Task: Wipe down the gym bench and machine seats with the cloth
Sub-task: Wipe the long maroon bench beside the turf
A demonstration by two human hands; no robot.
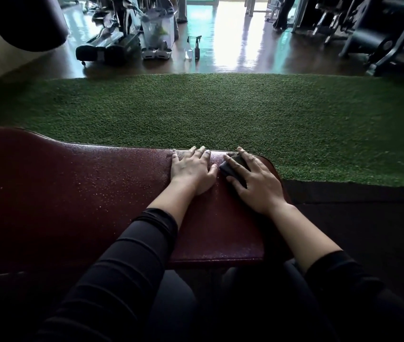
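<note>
A dark red padded gym bench (84, 188) runs across the lower half of the view, its surface speckled with droplets. My left hand (192, 170) lies flat on the pad near its far edge, fingers straight and spread. My right hand (255, 180) presses a dark folded cloth (231, 169) onto the right end of the bench, fingers spread over it. Most of the cloth is hidden under the palm. Both forearms wear black sleeves.
Green artificial turf (220, 109) lies beyond the bench. Two spray bottles (192, 49) stand on the glossy floor past the turf, beside a clear bin (157, 28) and a dumbbell rack (107, 43). Dark gym machines (381, 33) fill the far right. A person's legs (282, 13) show at the back.
</note>
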